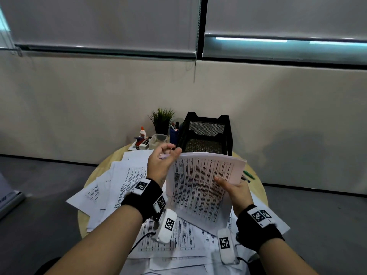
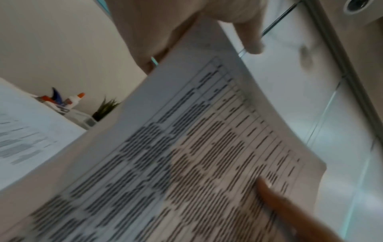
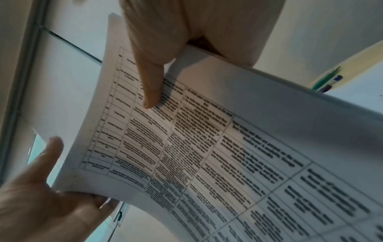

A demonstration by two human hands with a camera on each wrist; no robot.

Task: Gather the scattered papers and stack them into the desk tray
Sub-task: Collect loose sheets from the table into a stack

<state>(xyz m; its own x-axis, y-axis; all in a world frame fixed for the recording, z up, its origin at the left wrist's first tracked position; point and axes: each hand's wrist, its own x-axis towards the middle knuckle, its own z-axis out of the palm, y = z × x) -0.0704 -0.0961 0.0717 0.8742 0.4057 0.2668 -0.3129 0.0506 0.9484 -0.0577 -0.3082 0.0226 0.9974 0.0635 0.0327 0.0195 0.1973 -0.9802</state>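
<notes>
The right hand (image 1: 236, 190) grips the near-right edge of a thick stack of printed papers (image 1: 202, 181), thumb on the top sheet and fingers beneath. The left hand (image 1: 164, 161) supports the far-left corner of the stack; its fingers are loosely curled at the edge, and the grip there looks light. The stack is held above the worktop (image 1: 256, 187), tilted and bowed, just in front of the black mesh desk tray (image 1: 206, 133). Many loose sheets (image 1: 119, 179) remain spread over the worktop beneath and to the left.

Risks from this state:

- Sheet slippage. The stack is bowed and held at only two points; a loose left-hand grip could let the upper sheets fan out or slide off.
- Misaligned edges. In the right wrist view the sheet edges look uneven. An unsquared stack may catch on the tray's front lip.
- Collision. A pen cup (image 1: 173, 133) and a small plant (image 1: 161, 121) stand just left of the tray; a wide swing could tip them.
- Loose sheets overhang the worktop edge and may fall if brushed by a forearm.
</notes>
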